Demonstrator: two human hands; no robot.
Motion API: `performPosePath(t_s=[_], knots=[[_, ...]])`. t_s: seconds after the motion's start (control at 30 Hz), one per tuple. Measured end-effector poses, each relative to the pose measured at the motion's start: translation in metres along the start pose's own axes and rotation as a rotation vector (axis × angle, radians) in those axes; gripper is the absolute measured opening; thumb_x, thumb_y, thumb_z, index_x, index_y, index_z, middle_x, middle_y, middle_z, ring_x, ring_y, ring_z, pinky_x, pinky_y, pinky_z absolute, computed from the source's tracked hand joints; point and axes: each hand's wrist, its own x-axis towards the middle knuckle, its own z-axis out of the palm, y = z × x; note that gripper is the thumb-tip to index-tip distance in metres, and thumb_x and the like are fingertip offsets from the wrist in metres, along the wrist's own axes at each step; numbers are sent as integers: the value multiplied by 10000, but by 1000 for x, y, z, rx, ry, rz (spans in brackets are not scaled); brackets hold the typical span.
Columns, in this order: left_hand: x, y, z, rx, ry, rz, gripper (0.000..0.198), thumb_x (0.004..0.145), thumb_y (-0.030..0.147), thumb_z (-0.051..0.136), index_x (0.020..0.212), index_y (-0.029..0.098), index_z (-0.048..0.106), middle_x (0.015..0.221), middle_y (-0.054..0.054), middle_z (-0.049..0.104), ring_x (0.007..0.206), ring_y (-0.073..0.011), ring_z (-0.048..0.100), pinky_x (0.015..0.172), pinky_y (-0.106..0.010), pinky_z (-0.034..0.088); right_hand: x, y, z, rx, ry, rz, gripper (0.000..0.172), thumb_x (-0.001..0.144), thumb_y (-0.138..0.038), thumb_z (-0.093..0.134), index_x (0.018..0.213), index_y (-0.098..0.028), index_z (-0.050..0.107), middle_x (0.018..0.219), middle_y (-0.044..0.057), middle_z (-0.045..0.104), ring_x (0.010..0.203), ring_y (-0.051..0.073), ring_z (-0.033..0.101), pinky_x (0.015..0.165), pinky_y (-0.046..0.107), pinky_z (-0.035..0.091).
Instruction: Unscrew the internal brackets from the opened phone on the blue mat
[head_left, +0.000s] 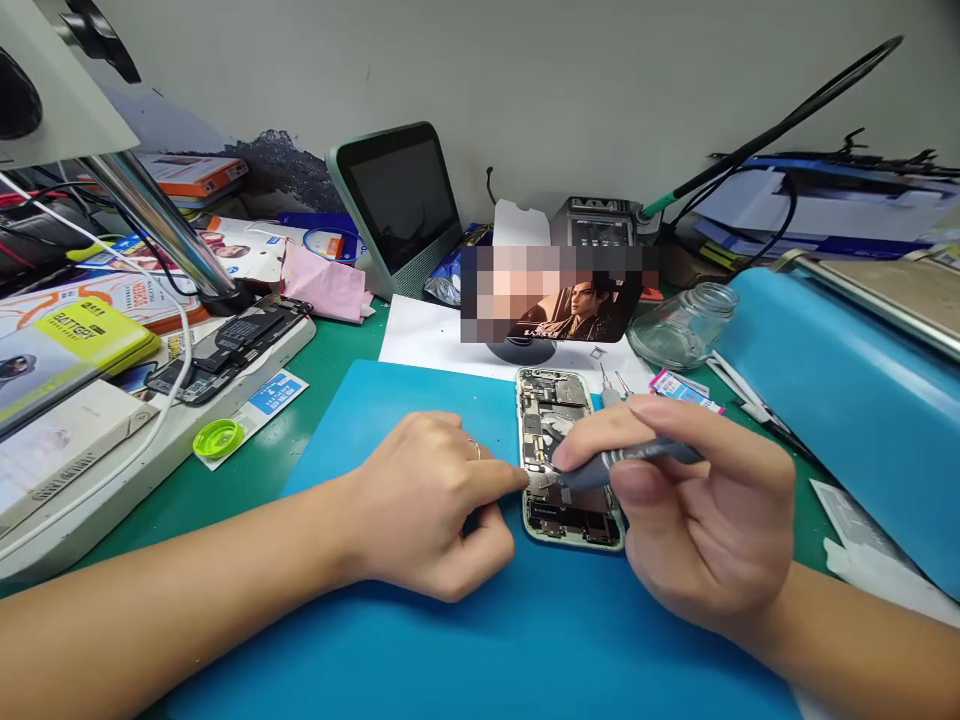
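An opened smartphone (574, 505) lies on the blue mat, its battery, boards and metal plates exposed inside a pale green frame. My left hand (442, 500) comes in from the left. Its index finger is stretched out and its tip touches the phone's left side, while the other fingers curl with nothing visible in them. In my right hand (705, 510) is a grey screwdriver (600, 468), pinched between thumb and fingers and slanting down to the left. Its working end is at the phone's inner parts near my left fingertip; the very tip is too small to make out.
Behind the phone stands a propped screen (577, 300), partly pixelated. A glass jar (686, 325) and slim tools (609, 385) are nearby. A grey display (397, 205) stands farther back. At left, phone parts (236, 345) lie on a white ledge beside a metal stand (161, 220).
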Motion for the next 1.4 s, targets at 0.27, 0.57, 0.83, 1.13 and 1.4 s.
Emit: performPosePath(t_s=[0.27,0.57,0.83,1.13,1.4], knots=[[1,0,-1,34,-114,-8,189,766,156,478,767,200,662,553,7,583,471,-163,521,529,-365,291,0,-1,-2,-5,-100,13,613,947,-8,554,1509,-245,492,988,47,755,873,185,738,756,355,655],[0,-1,-3,80,-172,29,250,800,164,460,832,192,707,586,-6,625,493,-166,540,544,-357,299,0,2,1,-18,-134,2,665,935,30,553,1541,-229,465,1000,52,724,901,171,730,860,352,644],[1,-2,-2,74,-178,-4,277,814,167,472,898,203,733,617,1,654,528,-168,572,559,-358,307,3,2,1,-2,-132,10,636,940,7,555,1515,-260,506,996,43,742,872,173,741,795,355,658],[4,-9,-4,-136,-170,-92,235,817,151,462,764,200,686,557,23,581,505,-138,471,554,-332,297,2,0,2,-4,-158,39,640,961,-4,557,1530,-288,486,1048,46,746,895,174,750,798,334,659],[5,-8,-5,-139,-198,-121,206,824,161,462,744,212,645,557,21,563,510,-142,445,557,-327,272,1,2,2,11,-184,37,767,913,-9,676,1575,-307,426,1078,43,730,910,176,742,788,313,677]])
